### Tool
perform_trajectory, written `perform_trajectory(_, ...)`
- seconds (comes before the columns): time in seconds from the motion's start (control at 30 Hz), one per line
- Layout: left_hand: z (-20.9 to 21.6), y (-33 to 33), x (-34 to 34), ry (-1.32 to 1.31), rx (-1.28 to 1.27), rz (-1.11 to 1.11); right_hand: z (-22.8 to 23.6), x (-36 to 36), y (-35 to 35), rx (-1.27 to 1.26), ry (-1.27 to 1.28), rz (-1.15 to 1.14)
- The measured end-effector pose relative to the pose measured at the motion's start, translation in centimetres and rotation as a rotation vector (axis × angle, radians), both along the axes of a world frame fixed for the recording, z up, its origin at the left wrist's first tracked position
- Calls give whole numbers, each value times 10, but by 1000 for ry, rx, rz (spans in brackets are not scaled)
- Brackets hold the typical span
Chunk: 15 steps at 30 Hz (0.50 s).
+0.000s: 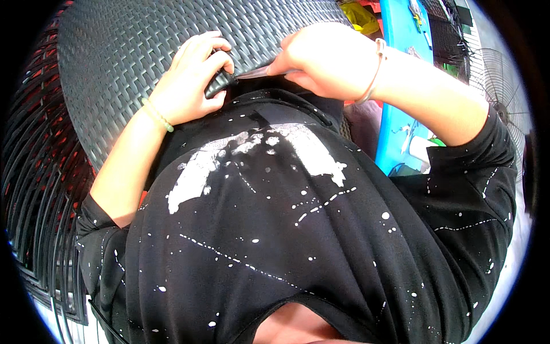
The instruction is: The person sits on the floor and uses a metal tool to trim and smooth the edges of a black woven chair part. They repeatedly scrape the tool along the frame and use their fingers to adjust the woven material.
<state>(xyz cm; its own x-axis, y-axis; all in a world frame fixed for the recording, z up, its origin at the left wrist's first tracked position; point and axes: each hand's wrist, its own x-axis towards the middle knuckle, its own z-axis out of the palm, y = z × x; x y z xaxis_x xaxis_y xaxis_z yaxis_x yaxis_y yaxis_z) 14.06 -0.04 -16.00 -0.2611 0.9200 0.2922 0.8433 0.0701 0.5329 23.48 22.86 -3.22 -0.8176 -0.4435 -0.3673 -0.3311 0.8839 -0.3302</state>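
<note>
A large dark grey woven wicker panel (132,63) lies across my lap, its near edge against my black shirt. My left hand (192,77) is closed round that edge, thumb below and fingers bent over the top. In my right hand (323,60) is a narrow pointed blade (255,73), gripped between thumb and fingers; its handle is hidden in the palm. The blade points left, and its tip meets the panel's edge right beside my left fingertips. Whether the tip goes into the weave I cannot tell.
To the right stands a blue table (395,86) with small tools on it. Behind it is a wire-guard fan (501,112). A yellow bag (360,18) shows beyond the panel. Dark ribbed woven pieces (34,183) are stacked close on my left.
</note>
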Motion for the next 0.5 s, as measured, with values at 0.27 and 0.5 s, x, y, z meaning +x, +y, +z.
perform_trajectory(0.27,-8,-11,16,-3,-218,188,-2,-42,-3,129,-149,76)
perform_trajectory(0.5,3,-44,18,178,-556,408,7,-49,-7,137,-94,134)
